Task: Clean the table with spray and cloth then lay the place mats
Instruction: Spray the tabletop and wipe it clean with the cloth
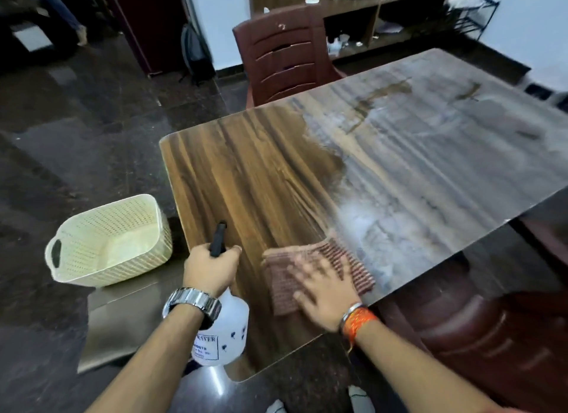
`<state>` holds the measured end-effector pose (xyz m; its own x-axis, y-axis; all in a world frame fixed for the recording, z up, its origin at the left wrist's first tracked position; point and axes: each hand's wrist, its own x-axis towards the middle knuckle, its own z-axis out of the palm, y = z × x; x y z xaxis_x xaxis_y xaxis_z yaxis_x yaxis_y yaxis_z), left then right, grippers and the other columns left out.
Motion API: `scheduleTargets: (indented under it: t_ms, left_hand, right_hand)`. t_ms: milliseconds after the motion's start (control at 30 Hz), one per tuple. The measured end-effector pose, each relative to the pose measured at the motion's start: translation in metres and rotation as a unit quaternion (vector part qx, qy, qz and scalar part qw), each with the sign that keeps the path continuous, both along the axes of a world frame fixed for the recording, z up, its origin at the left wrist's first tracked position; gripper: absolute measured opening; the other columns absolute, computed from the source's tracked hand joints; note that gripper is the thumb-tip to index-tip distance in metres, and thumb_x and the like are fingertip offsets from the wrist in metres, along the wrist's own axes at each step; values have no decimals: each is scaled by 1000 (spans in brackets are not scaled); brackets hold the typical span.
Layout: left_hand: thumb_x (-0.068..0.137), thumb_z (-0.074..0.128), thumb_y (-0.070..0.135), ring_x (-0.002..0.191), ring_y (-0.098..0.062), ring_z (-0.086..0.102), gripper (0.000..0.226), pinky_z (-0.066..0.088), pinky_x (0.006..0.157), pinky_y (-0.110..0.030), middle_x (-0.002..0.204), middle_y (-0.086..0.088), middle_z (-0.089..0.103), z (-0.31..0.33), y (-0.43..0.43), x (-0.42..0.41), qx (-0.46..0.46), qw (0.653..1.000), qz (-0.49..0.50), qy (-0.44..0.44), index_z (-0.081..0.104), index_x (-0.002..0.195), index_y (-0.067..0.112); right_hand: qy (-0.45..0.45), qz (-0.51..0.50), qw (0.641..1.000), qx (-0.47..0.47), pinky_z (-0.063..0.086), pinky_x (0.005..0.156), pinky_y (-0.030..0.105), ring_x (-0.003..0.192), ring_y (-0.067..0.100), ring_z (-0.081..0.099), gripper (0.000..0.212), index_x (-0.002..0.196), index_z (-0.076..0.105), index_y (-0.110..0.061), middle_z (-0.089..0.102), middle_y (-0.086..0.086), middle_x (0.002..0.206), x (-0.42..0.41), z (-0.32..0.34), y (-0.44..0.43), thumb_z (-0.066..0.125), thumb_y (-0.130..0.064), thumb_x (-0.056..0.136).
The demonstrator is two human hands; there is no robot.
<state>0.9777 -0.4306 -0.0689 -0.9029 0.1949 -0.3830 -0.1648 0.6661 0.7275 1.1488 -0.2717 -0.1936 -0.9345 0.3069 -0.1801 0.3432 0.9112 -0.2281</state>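
Note:
A wood-grain table (252,173) fills the middle of the view; its right part is hazy with wet film, its left part dark and streak-free. My left hand (210,268) grips a white spray bottle (227,329) with a black nozzle, held upright over the table's near left edge. My right hand (325,285) lies flat, fingers spread, on a reddish-brown checked cloth (341,259) pressed to the table near its front edge. The hand and cloth are motion-blurred. No place mats are in view.
A cream perforated basket (107,243) stands empty on a low metallic surface (123,326) left of the table. One dark red chair (285,56) sits at the far side, another (479,332) at the near right. Shelving lines the back wall.

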Motion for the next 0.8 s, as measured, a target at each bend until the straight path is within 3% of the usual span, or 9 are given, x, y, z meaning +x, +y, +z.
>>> scheduleTargets:
  t_ms: [133,267,333,467,533,600,667,733,800]
  left_hand:
    - [84,70,31,49,-25,63,26,47,57,-27,52,-6,67,2,22,30,0,1000,-1,3,73,77,6]
    - [81,70,32,49,-25,65,27,55,62,-32,56,-8,70,0,35,62,-12,1000,28,3,73,75,6]
    - [79,70,35,55,-29,68,28,57,68,-35,56,-6,71,-2,44,78,-22,999,38,4,74,74,8]
    - [82,71,36,59,-30,68,32,51,64,-32,48,-6,66,1,75,114,-30,999,35,-7,75,74,5]
    - [80,73,41,63,-32,69,36,53,66,-35,52,-7,69,1,96,122,-19,999,29,-16,74,71,7]
    - [79,74,41,57,-29,65,37,48,62,-32,58,-10,71,4,122,123,4,1000,-2,-31,74,73,5]
    - [81,76,39,48,-23,58,39,44,58,-30,70,-17,75,7,152,119,46,996,-40,-62,73,77,1]
    - [87,74,36,41,-20,54,38,44,54,-28,80,-25,75,9,181,113,72,993,-70,-70,72,79,-1]
    - [90,71,37,39,-17,53,37,45,50,-26,76,-19,76,7,209,101,73,992,-82,-58,72,76,3]
  right_hand:
    - [-30,-227,973,29,-8,110,64,147,18,-4,55,144,1,-55,-1,-24,157,41,-4,118,18,-64,93]
    - [-45,-347,937,-2,-7,110,65,147,21,-6,56,146,1,-53,-2,-20,159,64,1,157,17,-62,93]
    - [-43,-335,941,-13,-10,109,66,147,25,-6,56,147,3,-51,0,-18,159,56,4,137,20,-59,94]
    - [10,-37,999,-5,-2,107,68,145,31,16,55,144,28,-48,25,-13,156,61,4,78,29,-57,89]
    - [20,59,998,-12,-10,109,63,147,28,12,53,144,22,-51,19,-16,157,62,6,80,27,-59,92]
    - [19,27,999,-28,-17,109,60,147,25,6,55,145,16,-51,12,-18,158,59,7,98,24,-62,92]
    - [31,-74,997,-18,-15,109,62,147,26,12,57,145,22,-50,16,-17,157,56,5,123,25,-64,90]
    - [7,-172,985,-12,-15,108,63,147,25,6,59,146,17,-50,12,-17,158,52,3,153,22,-65,89]
    - [-8,-230,973,-11,-15,107,64,147,23,-3,59,146,10,-51,6,-17,159,46,1,179,19,-66,90]
